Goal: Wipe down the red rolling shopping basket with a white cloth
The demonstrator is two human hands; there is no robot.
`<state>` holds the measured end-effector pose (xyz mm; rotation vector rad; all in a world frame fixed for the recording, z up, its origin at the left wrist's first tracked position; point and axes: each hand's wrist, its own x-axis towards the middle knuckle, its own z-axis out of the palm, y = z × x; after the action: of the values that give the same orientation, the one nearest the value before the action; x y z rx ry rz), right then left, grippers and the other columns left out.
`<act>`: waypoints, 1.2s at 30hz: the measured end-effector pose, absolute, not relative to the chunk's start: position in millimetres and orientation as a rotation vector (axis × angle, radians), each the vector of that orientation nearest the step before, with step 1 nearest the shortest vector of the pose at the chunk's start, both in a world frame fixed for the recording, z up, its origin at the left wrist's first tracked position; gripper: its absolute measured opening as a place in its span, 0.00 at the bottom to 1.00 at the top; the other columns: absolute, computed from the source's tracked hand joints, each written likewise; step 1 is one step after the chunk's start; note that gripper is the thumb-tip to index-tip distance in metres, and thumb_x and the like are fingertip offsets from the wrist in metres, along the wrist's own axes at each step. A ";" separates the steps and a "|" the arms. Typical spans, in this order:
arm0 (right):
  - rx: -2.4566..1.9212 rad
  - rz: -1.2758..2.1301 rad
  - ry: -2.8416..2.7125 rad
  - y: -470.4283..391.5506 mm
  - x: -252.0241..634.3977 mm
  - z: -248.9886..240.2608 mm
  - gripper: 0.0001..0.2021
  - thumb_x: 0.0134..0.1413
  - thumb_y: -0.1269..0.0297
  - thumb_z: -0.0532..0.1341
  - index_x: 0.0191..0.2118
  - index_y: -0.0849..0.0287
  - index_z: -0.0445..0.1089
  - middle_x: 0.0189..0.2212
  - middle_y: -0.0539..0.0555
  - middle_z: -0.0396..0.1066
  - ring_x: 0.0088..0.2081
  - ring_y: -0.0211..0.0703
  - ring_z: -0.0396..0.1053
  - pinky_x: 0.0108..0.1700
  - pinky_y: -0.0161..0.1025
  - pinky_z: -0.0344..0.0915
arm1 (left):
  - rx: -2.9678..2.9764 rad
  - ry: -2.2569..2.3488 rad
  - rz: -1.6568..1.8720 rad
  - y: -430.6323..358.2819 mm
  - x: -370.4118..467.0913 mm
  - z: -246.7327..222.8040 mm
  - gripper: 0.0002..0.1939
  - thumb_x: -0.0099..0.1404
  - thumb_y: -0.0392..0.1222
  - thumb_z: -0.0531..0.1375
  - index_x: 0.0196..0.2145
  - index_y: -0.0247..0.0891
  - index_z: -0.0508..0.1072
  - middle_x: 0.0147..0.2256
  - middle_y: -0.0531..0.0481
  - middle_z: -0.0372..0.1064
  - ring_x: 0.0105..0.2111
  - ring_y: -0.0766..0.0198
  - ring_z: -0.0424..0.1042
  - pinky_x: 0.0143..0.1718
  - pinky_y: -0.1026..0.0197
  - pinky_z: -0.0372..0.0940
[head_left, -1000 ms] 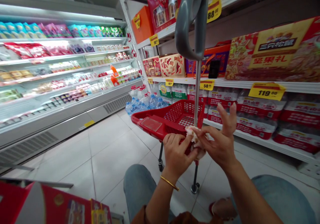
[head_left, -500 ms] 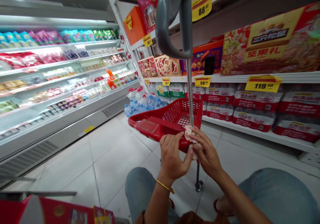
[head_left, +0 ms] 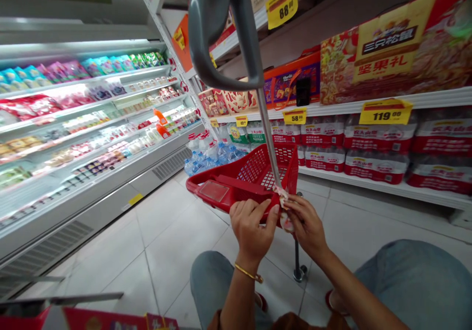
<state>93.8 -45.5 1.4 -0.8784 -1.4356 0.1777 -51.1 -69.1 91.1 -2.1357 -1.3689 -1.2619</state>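
Observation:
A red plastic shopping basket (head_left: 217, 192) on wheels stands in front of my knees, its metal pole (head_left: 268, 138) rising to a grey loop handle (head_left: 210, 40). My left hand (head_left: 252, 226) is closed over the near corner of the basket's rim, thumb and fingers gripping it. Beside it, my right hand (head_left: 305, 224) pinches a crumpled pale cloth with reddish patches (head_left: 285, 222). That cloth lies against the basket corner by the foot of the pole. Part of it is hidden behind my right fingers.
Shelves at right hold gift boxes (head_left: 391, 49) above packs of bottled water (head_left: 376, 158). A refrigerated display (head_left: 92, 123) runs along the left. Large water bottles (head_left: 210, 155) stand behind the basket. Red boxes (head_left: 99, 318) are at lower left, over the tiled floor (head_left: 177, 256).
The handle and pole lean further left in view. My right hand has shifted slightly down and right with the cloth, showing more of it. My left hand stays at the rim.

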 end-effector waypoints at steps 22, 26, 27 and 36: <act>-0.699 0.346 -1.534 -33.2 73.4 40.2 0.24 0.61 0.62 0.57 0.62 0.50 0.58 0.63 0.58 0.59 0.64 0.51 0.56 0.60 0.52 0.62 | -2.392 -1.159 -1.081 -82.8 -96.3 117.1 0.09 0.66 0.38 0.57 0.40 0.38 0.76 0.30 0.48 0.71 0.32 0.62 0.70 0.39 0.55 0.66; -0.693 0.284 -1.580 -31.1 79.5 33.3 0.25 0.60 0.63 0.59 0.62 0.49 0.59 0.60 0.57 0.64 0.60 0.49 0.63 0.58 0.49 0.66 | -2.309 -0.840 -0.793 -73.1 -104.6 156.0 0.15 0.66 0.36 0.56 0.51 0.36 0.71 0.42 0.44 0.75 0.46 0.58 0.72 0.54 0.51 0.64; -0.703 0.257 -1.571 -30.2 80.1 32.6 0.24 0.60 0.63 0.59 0.61 0.49 0.60 0.58 0.57 0.66 0.58 0.49 0.65 0.56 0.48 0.68 | -2.254 -0.742 -0.717 -67.6 -107.6 168.0 0.18 0.66 0.36 0.57 0.53 0.37 0.69 0.46 0.44 0.74 0.51 0.57 0.70 0.58 0.51 0.62; -0.586 0.085 -1.385 -22.8 69.8 101.5 0.21 0.59 0.67 0.60 0.57 0.45 0.65 0.52 0.53 0.72 0.53 0.47 0.70 0.53 0.46 0.70 | -2.084 -0.525 -0.299 -13.6 -127.2 270.4 0.26 0.70 0.37 0.53 0.63 0.52 0.57 0.61 0.54 0.62 0.61 0.60 0.60 0.60 0.55 0.58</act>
<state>69.8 -22.8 101.5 -0.5859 -1.3847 0.0849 -127.2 -13.6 270.4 -2.0842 -0.5250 -0.2990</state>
